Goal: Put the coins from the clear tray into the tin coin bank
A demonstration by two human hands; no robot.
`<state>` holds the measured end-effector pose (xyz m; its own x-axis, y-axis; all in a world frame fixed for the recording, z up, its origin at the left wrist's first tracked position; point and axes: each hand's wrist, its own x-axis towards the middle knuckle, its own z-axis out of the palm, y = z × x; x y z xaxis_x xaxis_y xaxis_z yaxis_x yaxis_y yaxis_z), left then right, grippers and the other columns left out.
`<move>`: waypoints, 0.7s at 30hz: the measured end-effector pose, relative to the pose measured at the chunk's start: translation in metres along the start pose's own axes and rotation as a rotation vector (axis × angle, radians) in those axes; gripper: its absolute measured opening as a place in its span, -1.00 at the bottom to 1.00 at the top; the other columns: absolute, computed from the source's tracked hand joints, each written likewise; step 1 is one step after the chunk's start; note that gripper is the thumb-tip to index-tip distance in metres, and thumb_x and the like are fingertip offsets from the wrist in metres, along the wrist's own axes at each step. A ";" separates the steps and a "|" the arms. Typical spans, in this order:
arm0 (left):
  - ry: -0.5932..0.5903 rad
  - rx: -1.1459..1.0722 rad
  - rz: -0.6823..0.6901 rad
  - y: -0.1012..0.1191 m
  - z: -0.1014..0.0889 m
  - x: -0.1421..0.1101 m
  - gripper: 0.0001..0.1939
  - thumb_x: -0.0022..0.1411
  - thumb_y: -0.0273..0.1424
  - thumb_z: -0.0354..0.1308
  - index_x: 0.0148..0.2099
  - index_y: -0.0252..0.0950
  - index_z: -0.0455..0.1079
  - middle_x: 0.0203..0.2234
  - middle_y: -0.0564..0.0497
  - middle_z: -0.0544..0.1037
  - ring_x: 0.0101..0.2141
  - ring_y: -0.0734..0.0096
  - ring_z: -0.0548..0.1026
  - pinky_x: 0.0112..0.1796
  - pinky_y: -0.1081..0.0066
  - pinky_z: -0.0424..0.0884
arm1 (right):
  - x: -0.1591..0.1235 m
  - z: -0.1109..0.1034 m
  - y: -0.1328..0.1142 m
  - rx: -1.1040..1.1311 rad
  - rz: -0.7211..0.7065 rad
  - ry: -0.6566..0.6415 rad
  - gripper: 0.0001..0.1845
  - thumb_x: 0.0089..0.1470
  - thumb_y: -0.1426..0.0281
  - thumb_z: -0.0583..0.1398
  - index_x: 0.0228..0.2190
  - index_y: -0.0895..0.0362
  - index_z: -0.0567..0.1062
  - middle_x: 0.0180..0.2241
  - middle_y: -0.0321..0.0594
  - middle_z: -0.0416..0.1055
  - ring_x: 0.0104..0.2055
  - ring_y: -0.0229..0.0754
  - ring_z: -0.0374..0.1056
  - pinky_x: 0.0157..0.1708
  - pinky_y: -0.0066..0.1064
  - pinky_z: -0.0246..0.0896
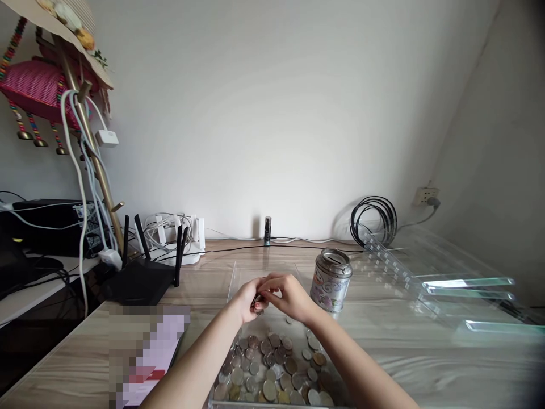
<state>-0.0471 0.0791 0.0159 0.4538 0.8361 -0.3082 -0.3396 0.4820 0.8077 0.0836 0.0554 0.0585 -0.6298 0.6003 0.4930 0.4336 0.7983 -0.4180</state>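
Above a clear plastic tray (259,404) my two hands meet. My left hand (248,300) is curled round a few dark coins (256,301), whose edges show between the fingers. The fingers of my right hand (290,294) are bent in a pinch against my left fingers; whatever lies between their tips is hidden. Many loose silver and brassy coins (269,390) are spread over the tray's floor under my forearms. To the right of my hands stands an upright, flower-patterned tin money box (332,281), its lid on and a slot in the top.
A black router (140,281) and a white router (189,250) stand at the back left. A pixelated flat item (153,363) lies left of the tray. Clear acrylic racks (426,289) cover the right side, near coiled black cable (374,221). A small black device (267,231) stands by the wall.
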 end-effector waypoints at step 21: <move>-0.189 0.062 -0.045 0.000 0.000 -0.005 -0.77 0.05 -0.31 -0.10 -0.50 -0.38 0.21 -0.73 0.15 0.15 -0.81 0.77 -0.03 -0.75 0.61 -0.34 | -0.036 -0.120 0.089 -0.617 0.832 0.402 -0.73 -0.25 0.18 0.09 -0.52 0.04 0.49 -0.53 -0.26 0.40 -0.48 -0.23 0.25 -0.61 -0.49 -0.05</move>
<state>-0.0491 0.0749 0.0175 0.6159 0.7471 -0.2499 -0.2666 0.4962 0.8262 0.2221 0.1109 0.0950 0.2129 0.8434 0.4933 0.9407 -0.0405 -0.3369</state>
